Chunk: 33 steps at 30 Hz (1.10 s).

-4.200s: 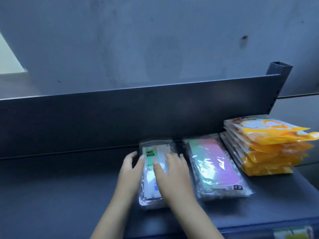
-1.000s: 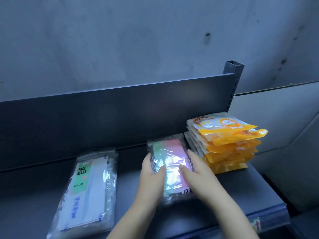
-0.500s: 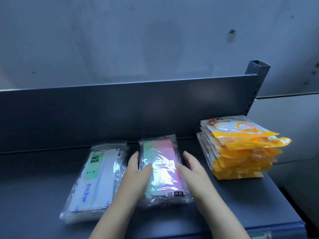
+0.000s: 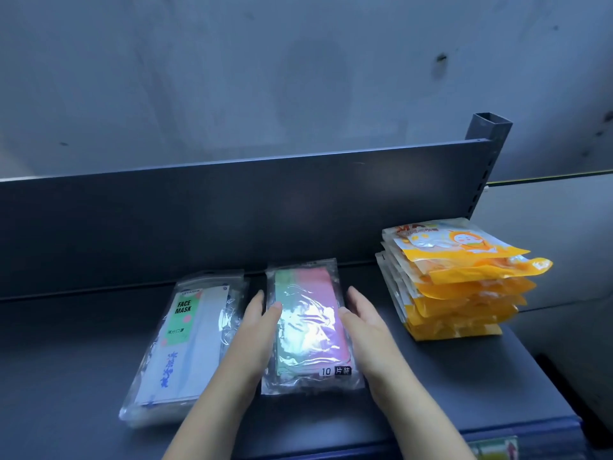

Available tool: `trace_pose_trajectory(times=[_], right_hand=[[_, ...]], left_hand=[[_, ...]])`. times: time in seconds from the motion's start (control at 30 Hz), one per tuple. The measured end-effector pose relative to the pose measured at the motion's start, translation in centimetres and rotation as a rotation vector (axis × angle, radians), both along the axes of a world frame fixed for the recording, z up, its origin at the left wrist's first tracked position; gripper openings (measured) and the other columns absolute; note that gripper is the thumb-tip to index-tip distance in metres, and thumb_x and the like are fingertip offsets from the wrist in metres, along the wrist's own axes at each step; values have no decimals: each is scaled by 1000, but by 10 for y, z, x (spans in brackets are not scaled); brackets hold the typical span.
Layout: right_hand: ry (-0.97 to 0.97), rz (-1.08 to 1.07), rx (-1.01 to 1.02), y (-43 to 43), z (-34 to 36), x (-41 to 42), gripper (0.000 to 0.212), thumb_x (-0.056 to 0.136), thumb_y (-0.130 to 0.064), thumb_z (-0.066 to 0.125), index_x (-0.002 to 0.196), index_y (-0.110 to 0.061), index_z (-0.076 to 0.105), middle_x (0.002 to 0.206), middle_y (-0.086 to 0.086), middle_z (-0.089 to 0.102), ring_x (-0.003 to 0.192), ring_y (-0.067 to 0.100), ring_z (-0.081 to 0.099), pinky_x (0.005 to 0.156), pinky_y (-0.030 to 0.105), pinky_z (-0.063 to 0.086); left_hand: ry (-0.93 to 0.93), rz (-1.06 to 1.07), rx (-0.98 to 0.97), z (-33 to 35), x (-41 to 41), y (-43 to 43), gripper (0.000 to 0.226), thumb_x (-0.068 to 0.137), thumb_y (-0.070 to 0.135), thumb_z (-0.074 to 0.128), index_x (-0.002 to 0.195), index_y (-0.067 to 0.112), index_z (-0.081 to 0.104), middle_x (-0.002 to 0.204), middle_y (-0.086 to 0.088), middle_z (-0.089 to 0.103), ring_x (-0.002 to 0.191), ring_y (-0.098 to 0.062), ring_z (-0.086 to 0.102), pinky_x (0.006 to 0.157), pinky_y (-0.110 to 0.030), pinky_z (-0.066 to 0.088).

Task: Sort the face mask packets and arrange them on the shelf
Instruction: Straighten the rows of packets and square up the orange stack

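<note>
Lying between left hand (image 4: 256,332) and right hand (image 4: 365,328): iridescent mask packet (image 4: 309,330)

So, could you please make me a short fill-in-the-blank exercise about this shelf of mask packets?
The clear packet beside the left hand reads FACE ____.
The iridescent packet between the left hand and the right hand bears the number ____.
The yellow stack stands at the shelf's ____ end.
Missing words: MASK; 10; right.
</note>
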State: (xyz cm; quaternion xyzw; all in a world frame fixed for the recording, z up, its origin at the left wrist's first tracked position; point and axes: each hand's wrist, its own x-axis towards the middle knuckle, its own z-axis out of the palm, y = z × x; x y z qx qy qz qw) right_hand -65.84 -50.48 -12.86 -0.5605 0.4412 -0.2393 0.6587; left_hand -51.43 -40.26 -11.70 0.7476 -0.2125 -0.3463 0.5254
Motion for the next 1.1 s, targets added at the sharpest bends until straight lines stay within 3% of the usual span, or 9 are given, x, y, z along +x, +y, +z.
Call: trace_pose_trajectory(times=[0.1, 0.2, 0.37, 0.5, 0.63, 0.73, 0.9, 1.0, 1.1], right_hand=[[7, 32, -5, 4, 0, 2, 54, 98, -31, 56, 150, -40, 46, 148, -18, 56, 132, 6, 57, 116, 39, 43], [58, 68, -124, 9, 1, 5, 51, 100, -29, 55, 147, -43, 44, 150, -16, 52, 134, 5, 52, 117, 33, 39], [475, 241, -797, 9, 17, 1, 60, 108, -40, 38, 163, -22, 23, 171, -9, 18, 158, 8, 9, 122, 23, 12], [621, 317, -1133, 9, 42, -5, 66, 101, -46, 38, 156, -10, 39, 164, 5, 39, 157, 22, 24, 125, 37, 25], [584, 213, -1256, 7, 67, -23, 63, 94, -45, 45, 142, -7, 59, 145, 8, 62, 143, 27, 49, 113, 42, 46], [532, 161, -1275, -8, 88, -51, 65, 95, -45, 47, 148, -8, 52, 154, 7, 53, 151, 24, 38, 119, 36, 33], [411, -54, -1125, -58, 118, -108, 55, 102, -42, 50, 150, -16, 51, 158, -3, 46, 154, 10, 25, 112, 7, 10], [365, -163, -941, -96, 121, -139, 50, 104, -39, 52, 150, -21, 51, 160, -6, 44, 153, 7, 26, 114, 18, 20], [309, -236, -732, -133, 105, -160, 47, 105, -38, 52, 147, -18, 55, 154, -2, 51, 146, 14, 40, 116, 29, 29]], left_hand=[[-51, -14, 35, -2, 0, -2, 69, 101, 47, 48, 164, 37, 22, 168, 14, 31, 151, -15, 35, 124, -41, 28], [-211, -66, 102, -2, -6, -3, 74, 104, 41, 50, 167, 28, 13, 173, 13, 15, 158, -11, 17, 126, -34, 17], [-864, -175, 260, 12, -9, 2, 82, 99, 65, 31, 167, 23, 12, 175, 12, 3, 160, -9, 0, 128, -34, 13], [-1118, -190, 266, 39, -14, -6, 91, 93, 68, 1, 162, 17, 33, 170, 5, 29, 160, -16, 14, 128, -37, 15], [-1113, -180, 227, 65, -26, -14, 90, 93, 68, 2, 158, 19, 39, 167, 5, 36, 159, -18, 18, 128, -41, 21], [-1030, -178, 139, 86, -44, -25, 80, 97, 65, 13, 158, 21, 39, 167, 7, 35, 159, -14, 17, 127, -36, 20], [-927, -230, 24, 97, -76, -61, 79, 101, 70, 16, 160, 23, 36, 168, 10, 33, 158, -9, 17, 123, -26, 17], [-671, -235, -54, 88, -96, -94, 63, 106, 55, 30, 160, 23, 38, 167, 10, 34, 155, -6, 24, 118, -22, 17], [-609, -247, 0, 69, -106, -127, 69, 105, 58, 31, 158, 15, 41, 167, 2, 37, 155, -15, 29, 123, -30, 21]])
